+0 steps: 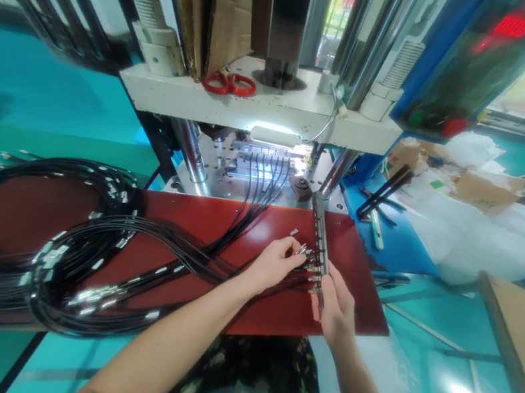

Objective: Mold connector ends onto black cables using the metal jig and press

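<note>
My right hand [336, 301] grips the lower end of a long narrow metal bar with slots [319, 234], which leans away over the red-brown board. Several cable connectors sit along the bar's left side near that hand. My left hand [280, 261] is closed in a pinch on a small metal cable connector [302, 251], close to the bar's middle. One loose connector [293, 232] shows just beyond its fingers. Black cables [214, 269] run from the left beneath my left forearm towards the bar. Other thin cables [258, 189] lead into the lit metal fixture [260, 168] of the press.
Coiled black cables with white tags [76, 245] cover the left of the red-brown board [361, 295]. Red-handled scissors [230, 84] lie on the white press plate [256, 114]. A utility knife [377, 230] and plastic bags [486, 222] are at right, beside a cardboard box [523, 330].
</note>
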Demonstrator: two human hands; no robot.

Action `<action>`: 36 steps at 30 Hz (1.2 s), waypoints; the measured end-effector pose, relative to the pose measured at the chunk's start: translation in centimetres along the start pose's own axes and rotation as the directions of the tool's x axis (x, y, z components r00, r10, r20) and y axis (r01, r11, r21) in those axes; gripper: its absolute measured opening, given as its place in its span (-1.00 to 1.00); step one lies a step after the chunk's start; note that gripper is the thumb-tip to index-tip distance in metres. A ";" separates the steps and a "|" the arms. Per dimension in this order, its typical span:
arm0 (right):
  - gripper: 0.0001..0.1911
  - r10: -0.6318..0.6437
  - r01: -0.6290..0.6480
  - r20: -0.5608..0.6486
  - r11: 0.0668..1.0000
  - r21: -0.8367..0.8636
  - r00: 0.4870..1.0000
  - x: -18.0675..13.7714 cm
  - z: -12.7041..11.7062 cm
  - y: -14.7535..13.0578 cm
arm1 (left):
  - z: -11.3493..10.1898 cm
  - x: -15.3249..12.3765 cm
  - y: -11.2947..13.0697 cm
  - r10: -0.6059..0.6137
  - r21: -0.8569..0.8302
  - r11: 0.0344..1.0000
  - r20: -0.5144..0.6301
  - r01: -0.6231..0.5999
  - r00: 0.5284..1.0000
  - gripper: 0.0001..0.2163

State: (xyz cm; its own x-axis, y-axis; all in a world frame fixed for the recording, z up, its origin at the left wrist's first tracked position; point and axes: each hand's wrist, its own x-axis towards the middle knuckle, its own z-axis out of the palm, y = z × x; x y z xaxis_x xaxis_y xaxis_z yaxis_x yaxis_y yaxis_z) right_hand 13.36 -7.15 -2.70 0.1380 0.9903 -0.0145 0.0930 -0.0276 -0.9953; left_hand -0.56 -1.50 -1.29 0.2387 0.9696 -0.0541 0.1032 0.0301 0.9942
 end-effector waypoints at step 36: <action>-0.45 0.056 -0.048 0.111 0.996 -0.079 0.992 0.5 -0.6 0.1 | -0.3 0.1 0.0 -0.104 -0.090 0.990 0.091 0.112 0.990 -0.87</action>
State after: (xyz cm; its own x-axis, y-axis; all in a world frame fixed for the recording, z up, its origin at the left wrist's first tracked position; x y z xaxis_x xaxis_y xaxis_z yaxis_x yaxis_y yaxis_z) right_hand 14.03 -6.78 -2.79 0.0329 0.9962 -0.0812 0.1639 -0.0855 -0.9828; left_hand -0.88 -1.33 -1.29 0.3136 0.9350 -0.1656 0.0425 0.1604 0.9861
